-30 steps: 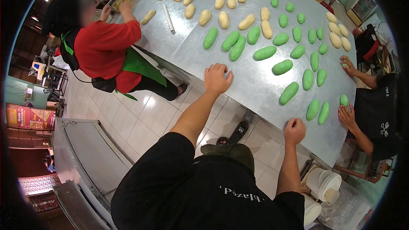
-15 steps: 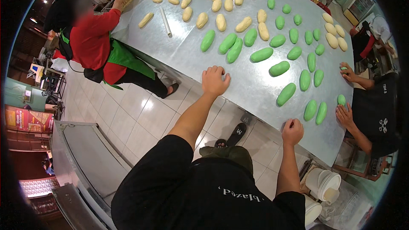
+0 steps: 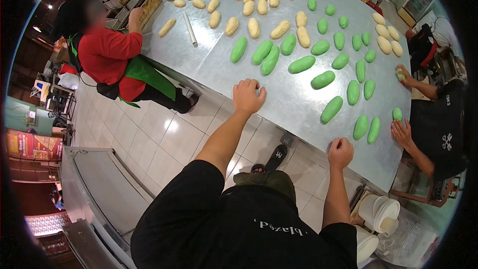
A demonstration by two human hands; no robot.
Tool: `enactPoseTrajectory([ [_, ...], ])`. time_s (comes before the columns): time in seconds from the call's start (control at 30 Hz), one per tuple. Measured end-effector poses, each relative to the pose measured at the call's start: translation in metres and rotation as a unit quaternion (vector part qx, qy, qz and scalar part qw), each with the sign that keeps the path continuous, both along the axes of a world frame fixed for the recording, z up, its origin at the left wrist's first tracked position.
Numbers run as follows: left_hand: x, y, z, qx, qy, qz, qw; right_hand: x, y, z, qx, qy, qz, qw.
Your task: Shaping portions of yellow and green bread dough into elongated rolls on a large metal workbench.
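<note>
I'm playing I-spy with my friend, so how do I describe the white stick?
Find the big metal table, then its left part, near the person in red. The white stick lies there, just right of a long yellow lump. It's the only thin, straight thing among plump, rounded lumps.

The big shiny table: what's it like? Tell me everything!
The table looks like smooth, silvery-grey metal. Its flat, level-looking top has bright reflections and a faint line across the left part. Its near edge looks straight, though this lens bends edges. Cream dough rolls and green dough rolls lie spread over it, with a pale rod at left. The wearer's left hand and curled right hand rest at the near edge.
</note>
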State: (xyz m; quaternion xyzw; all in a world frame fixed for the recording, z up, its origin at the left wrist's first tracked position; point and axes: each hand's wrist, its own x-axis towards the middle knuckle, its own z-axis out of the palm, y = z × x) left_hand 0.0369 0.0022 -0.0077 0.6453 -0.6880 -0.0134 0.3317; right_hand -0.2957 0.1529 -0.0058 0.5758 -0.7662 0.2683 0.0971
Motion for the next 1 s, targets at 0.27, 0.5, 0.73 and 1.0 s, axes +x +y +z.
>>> enactPoseTrajectory([
  [0.27, 0.0024, -0.0025, 0.0055, 0.021, -0.016, -0.001, 1.0, -0.0002, -0.0044, -0.0017, -0.026, -0.004, -0.001, 1.0],
  [0.5, 0.0031, -0.0026, 0.0061, 0.037, -0.035, -0.006, 0.999, 0.0023, -0.0031, 0.0024, -0.004, -0.017, -0.005, 1.0],
  [0.73, 0.0028, -0.0013, 0.0077, 0.043, -0.033, -0.004, 0.999, 0.0024, -0.0017, 0.0032, -0.012, -0.022, 0.004, 1.0],
  [1.0, 0.0033, -0.0027, 0.0065, 0.044, -0.045, -0.002, 0.998, 0.0023, -0.0032, 0.0018, -0.02, -0.019, 0.005, 1.0],
])
